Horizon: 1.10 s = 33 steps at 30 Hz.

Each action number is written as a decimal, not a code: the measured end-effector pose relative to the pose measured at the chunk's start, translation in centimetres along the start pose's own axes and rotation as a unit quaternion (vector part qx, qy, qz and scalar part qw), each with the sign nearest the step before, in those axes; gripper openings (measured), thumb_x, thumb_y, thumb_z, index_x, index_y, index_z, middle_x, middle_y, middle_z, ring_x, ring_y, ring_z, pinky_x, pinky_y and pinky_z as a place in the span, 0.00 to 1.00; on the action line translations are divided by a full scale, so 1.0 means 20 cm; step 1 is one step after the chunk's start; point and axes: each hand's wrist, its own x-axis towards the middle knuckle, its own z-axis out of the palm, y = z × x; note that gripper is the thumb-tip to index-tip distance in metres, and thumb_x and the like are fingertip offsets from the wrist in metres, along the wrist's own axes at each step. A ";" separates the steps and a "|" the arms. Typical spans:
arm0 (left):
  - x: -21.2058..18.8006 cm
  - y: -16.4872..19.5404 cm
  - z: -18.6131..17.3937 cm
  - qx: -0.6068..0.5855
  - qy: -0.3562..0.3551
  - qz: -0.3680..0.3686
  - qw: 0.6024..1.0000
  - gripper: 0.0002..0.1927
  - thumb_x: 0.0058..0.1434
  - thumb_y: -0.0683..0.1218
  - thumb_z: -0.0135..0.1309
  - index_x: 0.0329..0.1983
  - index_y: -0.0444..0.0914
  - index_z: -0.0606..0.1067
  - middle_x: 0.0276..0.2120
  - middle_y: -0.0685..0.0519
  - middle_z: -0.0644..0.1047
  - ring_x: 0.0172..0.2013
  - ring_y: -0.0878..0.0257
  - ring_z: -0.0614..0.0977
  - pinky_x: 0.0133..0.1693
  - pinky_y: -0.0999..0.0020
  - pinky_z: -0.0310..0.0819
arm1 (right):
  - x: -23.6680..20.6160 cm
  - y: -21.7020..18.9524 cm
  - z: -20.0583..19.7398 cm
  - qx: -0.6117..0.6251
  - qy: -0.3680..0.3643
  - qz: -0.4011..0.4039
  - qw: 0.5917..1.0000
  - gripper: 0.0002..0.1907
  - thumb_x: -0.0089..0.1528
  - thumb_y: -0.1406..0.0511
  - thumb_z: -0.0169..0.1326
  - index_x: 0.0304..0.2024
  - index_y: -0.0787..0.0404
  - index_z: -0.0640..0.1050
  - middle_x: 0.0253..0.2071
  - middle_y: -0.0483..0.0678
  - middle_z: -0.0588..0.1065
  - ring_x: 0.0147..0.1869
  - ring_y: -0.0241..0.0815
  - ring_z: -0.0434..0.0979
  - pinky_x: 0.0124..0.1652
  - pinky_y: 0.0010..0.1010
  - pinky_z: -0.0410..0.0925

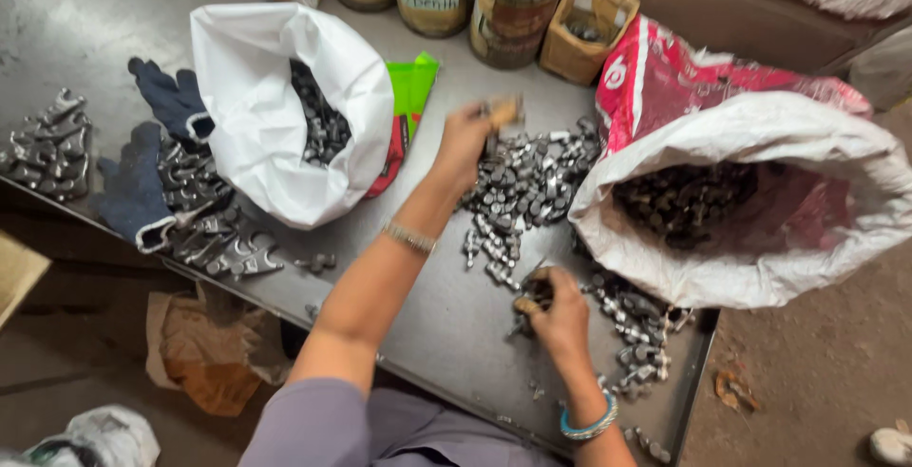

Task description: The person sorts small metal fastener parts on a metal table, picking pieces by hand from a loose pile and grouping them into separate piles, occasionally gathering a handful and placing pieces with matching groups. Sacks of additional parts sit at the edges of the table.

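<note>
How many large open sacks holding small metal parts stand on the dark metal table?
2. One white plastic sack stands left of the left hand; the other white sack with red lining stands at the right, beyond the right hand.

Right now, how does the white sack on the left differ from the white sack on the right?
The left white sack stands more upright with a narrow mouth, while the right white sack slumps sideways with a wide mouth. The left one is plain white throughout; the right one shows a red lining. The left one looks smaller than the right. Both sit on the dark metal table and hold small dark metal parts.
</note>
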 end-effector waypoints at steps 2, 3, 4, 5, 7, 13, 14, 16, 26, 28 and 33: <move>-0.31 -0.17 -0.12 -0.015 -0.005 -0.116 0.993 0.15 0.63 0.44 0.61 0.51 0.31 0.79 0.37 0.49 0.83 0.28 0.66 0.82 0.24 0.72 0.73 | -0.05 0.06 -0.04 0.035 -0.005 0.052 0.998 0.21 0.46 0.66 0.70 0.41 0.61 0.78 0.41 0.49 0.78 0.41 0.49 0.81 0.44 0.37 0.73; -0.47 -0.24 -0.17 0.021 0.005 -0.171 0.985 0.15 0.61 0.45 0.61 0.49 0.33 0.79 0.35 0.51 0.82 0.24 0.67 0.79 0.19 0.71 0.70 | -0.08 0.09 -0.07 0.004 -0.001 0.019 1.000 0.21 0.46 0.67 0.70 0.41 0.61 0.78 0.41 0.50 0.78 0.44 0.51 0.79 0.46 0.38 0.72; -0.59 -0.30 -0.21 0.006 0.005 -0.192 0.981 0.16 0.61 0.46 0.61 0.48 0.32 0.79 0.35 0.50 0.82 0.23 0.67 0.78 0.18 0.72 0.67 | -0.10 0.12 -0.10 -0.028 0.004 -0.014 1.000 0.21 0.46 0.67 0.70 0.41 0.62 0.79 0.42 0.52 0.78 0.47 0.52 0.78 0.47 0.39 0.71; -0.70 -0.36 -0.24 -0.009 0.004 -0.212 0.977 0.16 0.62 0.47 0.62 0.48 0.32 0.79 0.34 0.50 0.82 0.21 0.68 0.76 0.17 0.74 0.64 | -0.13 0.15 -0.12 -0.059 0.008 -0.048 0.997 0.21 0.46 0.68 0.70 0.41 0.63 0.79 0.42 0.53 0.78 0.49 0.54 0.76 0.49 0.40 0.69; -0.90 -0.45 -0.30 -0.006 0.019 -0.239 0.971 0.16 0.61 0.47 0.62 0.48 0.34 0.80 0.35 0.52 0.82 0.22 0.69 0.77 0.18 0.76 0.64 | -0.19 0.19 -0.15 -0.038 0.028 -0.039 0.998 0.22 0.47 0.69 0.68 0.44 0.61 0.80 0.45 0.53 0.78 0.50 0.54 0.76 0.50 0.39 0.70; -1.21 -0.66 -0.34 -0.054 0.046 -0.286 0.956 0.14 0.62 0.46 0.62 0.48 0.34 0.80 0.37 0.48 0.84 0.25 0.67 0.80 0.22 0.72 0.70 | -0.28 0.22 -0.10 -0.071 0.070 -0.037 0.994 0.25 0.47 0.67 0.71 0.46 0.63 0.79 0.44 0.55 0.77 0.50 0.55 0.76 0.50 0.41 0.69; -1.22 -0.67 -0.34 -0.056 0.045 -0.295 0.953 0.14 0.62 0.46 0.61 0.48 0.35 0.79 0.37 0.49 0.84 0.27 0.66 0.81 0.23 0.71 0.72 | -0.28 0.23 -0.09 -0.067 0.072 -0.035 0.994 0.23 0.49 0.67 0.71 0.46 0.62 0.80 0.44 0.54 0.78 0.49 0.54 0.77 0.50 0.40 0.69; -1.24 -0.70 -0.32 -0.061 0.044 -0.315 0.946 0.14 0.63 0.47 0.60 0.49 0.36 0.78 0.37 0.49 0.84 0.30 0.65 0.84 0.26 0.70 0.75 | -0.29 0.28 -0.07 -0.004 0.064 0.024 0.998 0.21 0.52 0.68 0.70 0.46 0.63 0.79 0.43 0.52 0.80 0.46 0.47 0.80 0.47 0.35 0.72; -1.31 -0.70 -0.25 -0.128 0.001 -0.299 0.946 0.19 0.62 0.51 0.58 0.52 0.37 0.77 0.42 0.50 0.83 0.38 0.62 0.86 0.36 0.60 0.83 | -0.43 0.45 -0.03 0.537 -0.071 0.148 0.827 0.15 0.63 0.73 0.56 0.53 0.70 0.77 0.44 0.55 0.81 0.44 0.39 0.81 0.42 0.28 0.74; -1.33 -0.70 -0.22 -0.156 -0.015 -0.295 0.942 0.21 0.65 0.55 0.57 0.54 0.37 0.78 0.42 0.50 0.83 0.38 0.62 0.85 0.38 0.63 0.84 | -0.45 0.38 0.00 0.534 -0.096 0.123 0.831 0.15 0.66 0.71 0.55 0.55 0.71 0.79 0.46 0.52 0.81 0.44 0.37 0.79 0.43 0.26 0.73; -1.28 -0.69 -0.21 -0.218 0.028 -0.323 0.920 0.22 0.62 0.54 0.56 0.53 0.38 0.77 0.40 0.50 0.83 0.39 0.62 0.86 0.38 0.62 0.85 | -0.46 0.17 -0.02 0.207 -0.031 -0.055 0.976 0.15 0.60 0.68 0.64 0.49 0.69 0.81 0.45 0.51 0.79 0.47 0.42 0.80 0.46 0.28 0.72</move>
